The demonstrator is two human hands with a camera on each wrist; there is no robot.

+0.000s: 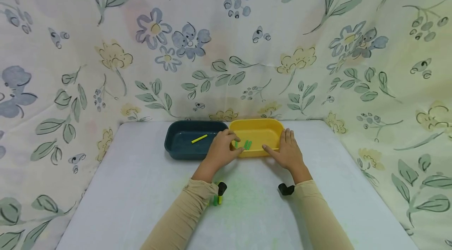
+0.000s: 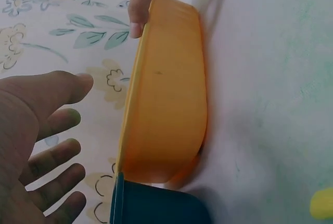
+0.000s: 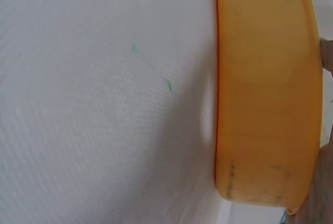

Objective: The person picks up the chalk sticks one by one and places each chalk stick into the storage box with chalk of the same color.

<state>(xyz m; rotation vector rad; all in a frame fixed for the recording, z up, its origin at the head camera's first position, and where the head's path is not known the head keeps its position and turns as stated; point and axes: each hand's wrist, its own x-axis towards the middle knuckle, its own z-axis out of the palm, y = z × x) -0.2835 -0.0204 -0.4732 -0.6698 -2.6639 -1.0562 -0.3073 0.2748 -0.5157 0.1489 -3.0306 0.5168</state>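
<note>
My left hand (image 1: 223, 146) hovers over the left end of the yellow tray (image 1: 259, 153), fingers loosely bent and apart. In the left wrist view its fingers (image 2: 60, 122) hold nothing. Several green chalk sticks (image 1: 248, 145) lie in the yellow tray, one just by my left fingertips. My right hand (image 1: 291, 155) rests at the tray's front right corner, fingers straight along the right rim, thumb over the front rim. The right wrist view shows the tray's outer wall (image 3: 268, 94) beside that hand. One yellow chalk stick (image 1: 199, 139) lies in the dark blue tray (image 1: 183, 155).
The two trays stand side by side at the table's back edge, against a floral cloth (image 1: 226, 46). More green and yellow chalk sticks (image 1: 215, 199) lie by my left forearm, partly hidden. Green smudges mark the white table (image 1: 254, 210). Black wrist cameras (image 1: 286, 189) sit at both cuffs.
</note>
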